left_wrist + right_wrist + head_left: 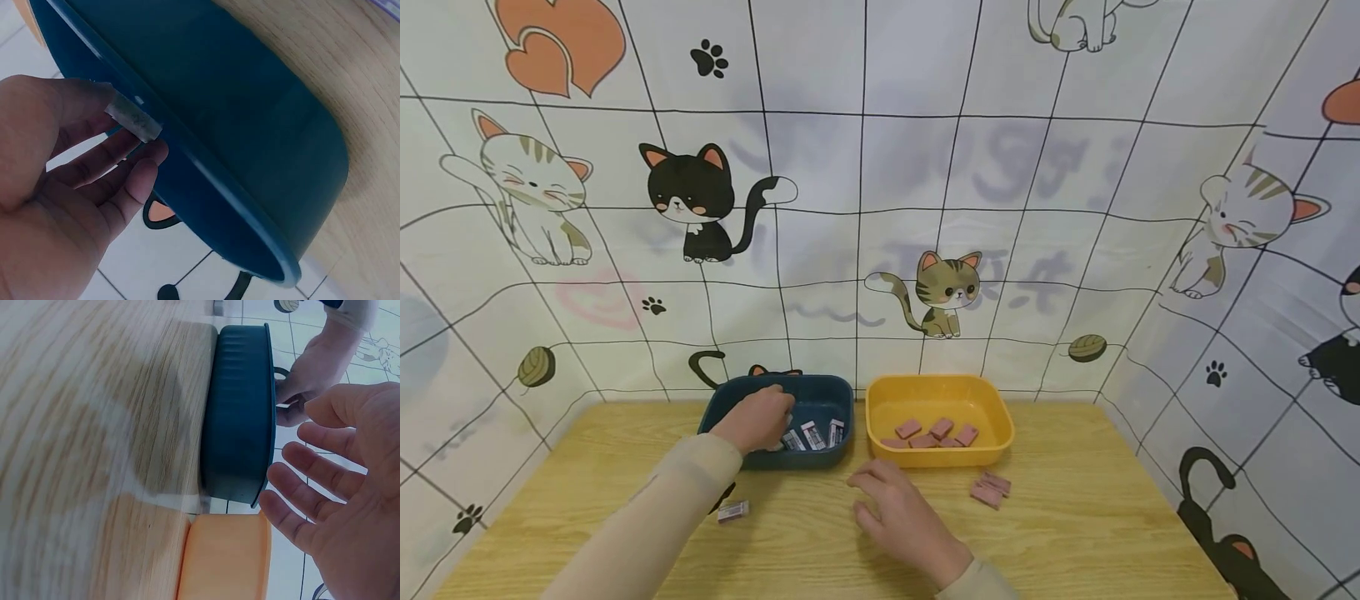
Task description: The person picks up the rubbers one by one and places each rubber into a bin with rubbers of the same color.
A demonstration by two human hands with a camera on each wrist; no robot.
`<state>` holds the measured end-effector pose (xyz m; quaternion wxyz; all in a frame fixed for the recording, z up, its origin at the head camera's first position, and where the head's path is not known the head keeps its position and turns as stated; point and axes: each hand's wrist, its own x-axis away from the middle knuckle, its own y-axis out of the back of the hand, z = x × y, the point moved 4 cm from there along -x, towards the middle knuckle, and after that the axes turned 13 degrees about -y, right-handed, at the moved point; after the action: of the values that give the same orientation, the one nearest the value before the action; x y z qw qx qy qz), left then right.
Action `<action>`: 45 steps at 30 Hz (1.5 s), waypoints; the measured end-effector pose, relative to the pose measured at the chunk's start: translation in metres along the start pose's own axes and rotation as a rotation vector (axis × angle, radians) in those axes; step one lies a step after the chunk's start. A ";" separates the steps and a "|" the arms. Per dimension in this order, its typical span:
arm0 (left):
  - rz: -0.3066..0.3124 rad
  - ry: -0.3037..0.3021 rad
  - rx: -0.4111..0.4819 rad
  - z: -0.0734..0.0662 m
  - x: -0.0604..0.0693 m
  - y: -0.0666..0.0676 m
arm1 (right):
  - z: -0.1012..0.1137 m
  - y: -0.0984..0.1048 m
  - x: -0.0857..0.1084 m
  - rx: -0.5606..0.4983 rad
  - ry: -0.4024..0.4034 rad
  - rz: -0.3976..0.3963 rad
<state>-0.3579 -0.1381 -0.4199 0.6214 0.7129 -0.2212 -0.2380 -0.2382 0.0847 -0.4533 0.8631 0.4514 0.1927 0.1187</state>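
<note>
My left hand reaches over the dark blue bin and pinches a small greyish-white eraser between thumb and fingers, at the bin's rim in the left wrist view. Inside that bin lie several small erasers with white and dark wrappers. My right hand hovers over the table just in front of the yellow bin, its fingers spread and holding nothing in the right wrist view. One wrapped eraser lies on the table in front of the blue bin, near my left forearm.
Right of the blue bin stands the yellow bin, with several pink blocks in it. A few more pink blocks lie on the wooden table in front of it. Cat-patterned cloth encloses the table's back and sides.
</note>
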 end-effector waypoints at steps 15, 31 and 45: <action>0.091 0.089 0.012 0.014 -0.017 -0.018 | 0.002 -0.003 -0.001 0.013 0.001 0.009; 0.086 0.089 0.012 0.007 -0.028 -0.020 | -0.003 0.001 0.003 -0.004 0.002 -0.004; 0.129 0.085 0.080 0.003 -0.020 -0.013 | -0.003 0.001 0.004 -0.013 0.004 -0.006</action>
<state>-0.3749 -0.1263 -0.4316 0.6153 0.7310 -0.2492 -0.1579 -0.2360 0.0890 -0.4554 0.8660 0.4451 0.1949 0.1183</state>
